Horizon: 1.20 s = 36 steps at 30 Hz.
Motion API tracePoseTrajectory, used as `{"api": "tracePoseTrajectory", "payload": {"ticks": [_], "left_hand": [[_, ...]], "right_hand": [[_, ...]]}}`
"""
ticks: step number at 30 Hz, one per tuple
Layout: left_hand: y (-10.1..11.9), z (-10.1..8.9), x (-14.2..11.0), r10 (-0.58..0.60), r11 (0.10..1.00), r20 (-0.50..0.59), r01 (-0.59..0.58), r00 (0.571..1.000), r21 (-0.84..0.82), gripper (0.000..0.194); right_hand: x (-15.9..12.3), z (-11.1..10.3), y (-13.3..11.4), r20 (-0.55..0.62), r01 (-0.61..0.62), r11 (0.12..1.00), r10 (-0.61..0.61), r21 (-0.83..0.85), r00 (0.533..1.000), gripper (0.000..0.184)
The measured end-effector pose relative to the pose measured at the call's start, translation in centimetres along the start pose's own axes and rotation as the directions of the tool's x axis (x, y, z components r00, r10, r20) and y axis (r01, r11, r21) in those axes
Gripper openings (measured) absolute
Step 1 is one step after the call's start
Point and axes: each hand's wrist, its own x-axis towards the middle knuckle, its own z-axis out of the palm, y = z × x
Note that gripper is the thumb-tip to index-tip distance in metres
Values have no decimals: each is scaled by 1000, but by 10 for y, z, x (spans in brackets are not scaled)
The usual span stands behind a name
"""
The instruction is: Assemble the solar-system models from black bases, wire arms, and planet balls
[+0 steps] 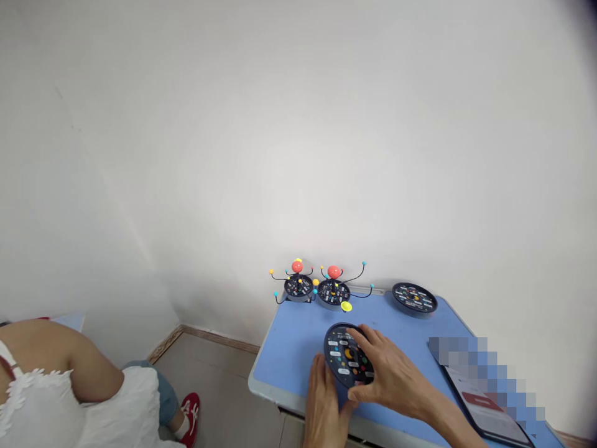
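Note:
A dark round solar-system model base (342, 358), printed with planets and small white labels, is tilted near the front edge of the blue table. My left hand (323, 398) presses its fingers and thumb against the base's lower left side. Across its right side lies my right hand (394, 376), fingers over the top rim and thumb at the near rim. Toward the back stand two assembled planet models, the left model (298, 286) and the right model (333, 294), each with a red ball and coloured balls on curved arms. The base's underside is hidden.
Another round base (414, 298) lies at the table's back right. A phone (485, 398), partly pixelated, rests along the right edge of the blue table (284, 348). The wall rises right behind. At lower left sits a person in a white top (46, 404).

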Motion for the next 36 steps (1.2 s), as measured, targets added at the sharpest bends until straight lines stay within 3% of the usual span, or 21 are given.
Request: {"api": "tracePoseTrajectory", "payload": {"ticks": [3,7,12,17,19,21,24,27,29,32,36], "left_hand": [[-31,-19,-21,70,987,-172,-43,983,154,43],[-51,-46,-33,165,965,-347,-79,923,249,34],[-56,-62,-34,150,963,-404,-39,902,268,39],[-57,-60,-31,101,972,-400,-4,911,235,40],[-56,-58,-29,117,973,-399,-25,909,230,38],[-55,-57,-26,155,971,-408,-62,900,233,36],[-51,-55,-23,220,961,-430,-120,876,248,32],[-44,-54,-22,271,952,-444,-171,854,253,27],[-39,-52,-23,313,943,-451,-218,836,250,25],[-32,-44,-27,360,931,-448,-289,818,221,26],[-28,-26,-35,327,945,-445,-290,834,152,27]], "right_hand": [[15,27,-20,31,-3,999,4,-51,1000,96],[36,62,-42,97,-1,994,11,-105,995,98],[57,90,-50,107,-38,986,55,-160,993,95],[61,94,-46,127,-62,984,84,-167,988,109],[53,91,-43,109,-52,986,70,-157,992,114],[40,88,-35,41,-39,990,45,-137,998,108],[10,83,-15,-159,-22,995,6,-102,987,72],[-26,75,13,-406,-44,998,23,-41,914,36],[-50,69,33,-519,-142,989,136,27,844,35],[-79,66,61,-519,-303,948,311,103,796,38],[-96,74,82,-408,-364,918,397,160,822,37]]}}
